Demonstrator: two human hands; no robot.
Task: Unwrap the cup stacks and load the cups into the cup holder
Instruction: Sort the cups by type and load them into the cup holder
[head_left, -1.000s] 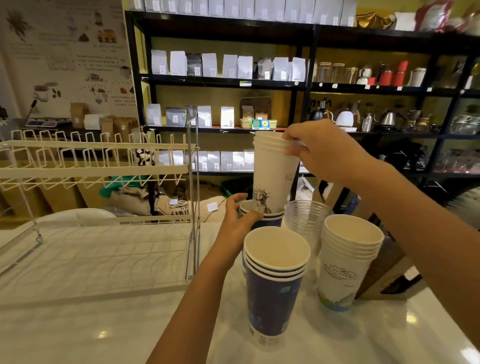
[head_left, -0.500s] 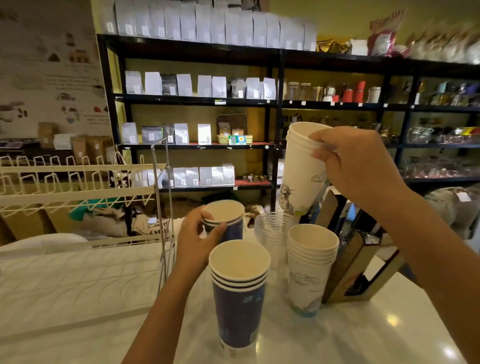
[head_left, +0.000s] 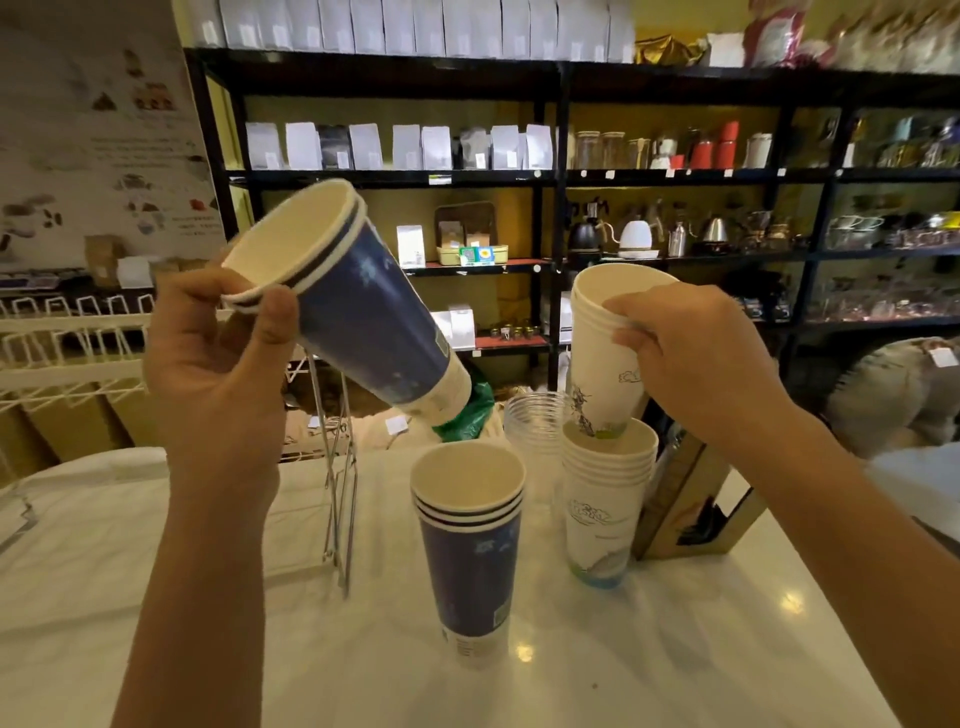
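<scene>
Two hands are up over the white counter (head_left: 675, 649). The left hand (head_left: 218, 358) is lifted high, fingers curled round the rim of a tilted blue cup stack (head_left: 353, 306), its bottom pointing down and right. The right hand (head_left: 696, 358) pinches the rim of a white cup stack (head_left: 597, 374), whose bottom dips into another white stack (head_left: 605, 499) standing on the counter. A blue stack (head_left: 470, 551) stands in front, and clear cups (head_left: 535, 421) behind. The wire rack (head_left: 337, 467) stands to the left, with bare counter near the front edge.
</scene>
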